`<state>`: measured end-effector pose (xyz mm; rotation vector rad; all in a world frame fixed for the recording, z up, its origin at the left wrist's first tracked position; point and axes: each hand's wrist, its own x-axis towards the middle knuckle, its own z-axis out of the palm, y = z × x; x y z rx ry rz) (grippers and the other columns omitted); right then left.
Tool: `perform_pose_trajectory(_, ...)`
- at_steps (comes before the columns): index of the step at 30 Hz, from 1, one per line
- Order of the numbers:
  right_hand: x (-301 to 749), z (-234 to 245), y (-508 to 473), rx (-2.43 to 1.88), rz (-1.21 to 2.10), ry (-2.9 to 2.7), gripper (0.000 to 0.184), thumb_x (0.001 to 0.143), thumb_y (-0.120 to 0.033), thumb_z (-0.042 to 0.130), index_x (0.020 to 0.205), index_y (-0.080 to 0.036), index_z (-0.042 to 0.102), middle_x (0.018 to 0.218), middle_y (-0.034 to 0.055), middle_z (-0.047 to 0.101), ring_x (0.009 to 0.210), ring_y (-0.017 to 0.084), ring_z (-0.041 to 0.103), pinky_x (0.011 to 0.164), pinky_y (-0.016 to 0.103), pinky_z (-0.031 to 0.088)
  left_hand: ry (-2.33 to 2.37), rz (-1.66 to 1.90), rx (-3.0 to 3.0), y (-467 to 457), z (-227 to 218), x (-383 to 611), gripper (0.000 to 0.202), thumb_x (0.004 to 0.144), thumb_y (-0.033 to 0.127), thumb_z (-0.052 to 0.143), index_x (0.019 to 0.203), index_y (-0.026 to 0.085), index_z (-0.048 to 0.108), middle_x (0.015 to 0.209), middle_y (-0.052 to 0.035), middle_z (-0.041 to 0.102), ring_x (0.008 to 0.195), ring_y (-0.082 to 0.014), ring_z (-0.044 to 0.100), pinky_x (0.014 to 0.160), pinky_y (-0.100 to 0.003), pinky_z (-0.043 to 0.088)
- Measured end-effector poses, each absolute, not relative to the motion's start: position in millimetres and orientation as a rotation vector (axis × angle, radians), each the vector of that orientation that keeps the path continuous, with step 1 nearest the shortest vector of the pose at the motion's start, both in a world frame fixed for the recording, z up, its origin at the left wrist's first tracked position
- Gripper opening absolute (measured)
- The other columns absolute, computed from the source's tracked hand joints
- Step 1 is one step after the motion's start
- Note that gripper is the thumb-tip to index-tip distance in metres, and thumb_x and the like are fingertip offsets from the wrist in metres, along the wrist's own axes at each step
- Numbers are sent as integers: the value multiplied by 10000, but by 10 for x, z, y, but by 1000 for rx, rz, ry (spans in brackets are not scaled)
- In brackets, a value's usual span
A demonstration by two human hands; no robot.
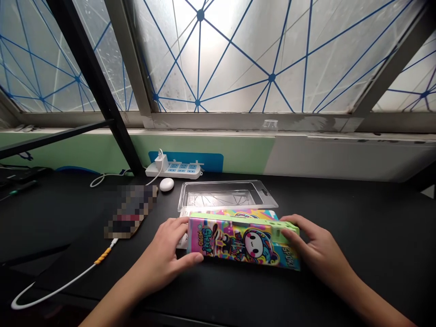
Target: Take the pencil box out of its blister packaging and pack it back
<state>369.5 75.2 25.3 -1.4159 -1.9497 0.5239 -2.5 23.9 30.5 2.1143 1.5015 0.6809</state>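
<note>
A long, colourful pencil case (243, 240) with cartoon figures and a light green edge is held tilted over the black table. My left hand (173, 245) grips its left end, with the thumb on the printed front. At the other end, my right hand (313, 240) closes round the green corner, thumb in front and fingers behind. Partly hidden behind the case lies a bright printed card (269, 214). Farther back rests a clear plastic blister tray (223, 196) with nothing visible in it.
To the left lies a phone (131, 211), pixelated, with a white cable (64, 285) attached. A white earbud case (166, 184) sits near a power strip (182, 170) by the wall. A black metal frame (91, 86) slants up at left. A clear cup (270, 125) stands on the windowsill.
</note>
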Motion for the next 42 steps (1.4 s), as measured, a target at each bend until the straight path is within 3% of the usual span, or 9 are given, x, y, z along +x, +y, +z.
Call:
perform_pose_trajectory(4,3654,252,800,-1520,571,-1953,384,940,-613,521,913,-264,675,720,-1,674,608,193,596,540,301,475,1548,653,2142,237,308,10,379,935,573,620,1158,276,693,1425,-84,587,1294,-339,507,1077,-493,453)
perform_pose_trajectory(10,3584,299,976,-1501,694,-2042,430,957,-633,469,905,-261,678,763,5,715,672,217,642,599,322,494,1632,759,1981,204,238,-21,617,889,547,687,1408,270,499,1332,-127,614,1223,-331,590,1033,-481,491)
perform_pose_trajectory(15,3575,357,1117,-1333,241,-2291,377,991,-523,478,873,-247,707,922,65,732,797,242,663,747,385,502,1557,758,1896,198,219,-40,1055,741,432,863,1584,320,237,1528,-133,490,1417,-343,460,1179,-506,364)
perform_pose_trajectory(20,3291,466,1069,-1116,-101,-2481,277,990,-431,545,915,-220,709,949,95,736,852,257,666,769,404,484,1554,757,1846,192,232,-32,1085,769,356,834,1616,347,155,1509,-123,533,1416,-334,476,1182,-524,353)
perform_pose_trajectory(23,2954,496,988,-1072,-63,-2565,243,982,-424,582,989,-208,693,956,94,726,880,264,663,784,409,503,1542,786,1848,198,222,-28,1086,769,334,831,1619,341,155,1506,-119,541,1418,-325,477,1190,-517,345)
perform_pose_trajectory(28,2569,417,986,-1060,-130,-2501,166,992,-307,572,874,-210,636,845,59,664,788,235,614,688,362,493,1528,797,1856,226,212,-23,1070,772,326,826,1623,311,179,1485,-128,560,1397,-328,502,1175,-501,375)
perform_pose_trajectory(36,2496,392,1051,-1038,-222,-2384,294,1059,-244,385,855,-196,591,838,90,629,769,244,579,694,383,480,1501,813,1867,220,223,-5,1041,806,315,803,1624,314,159,1503,-120,539,1385,-309,521,1171,-493,394)
perform_pose_trajectory(39,2507,447,1012,-994,-260,-2331,312,1069,-251,359,889,-195,608,877,98,649,798,244,589,741,391,484,1504,822,1918,230,240,25,866,848,357,772,1579,299,311,1506,-108,538,1384,-304,519,1170,-482,404)
perform_pose_trajectory(42,2591,533,884,-795,-370,-2280,211,1038,-200,434,959,-196,630,943,96,683,856,239,615,846,408,484,1501,781,1978,240,271,-19,654,890,428,724,1486,279,499,1514,-98,541,1414,-324,484,1184,-484,393)
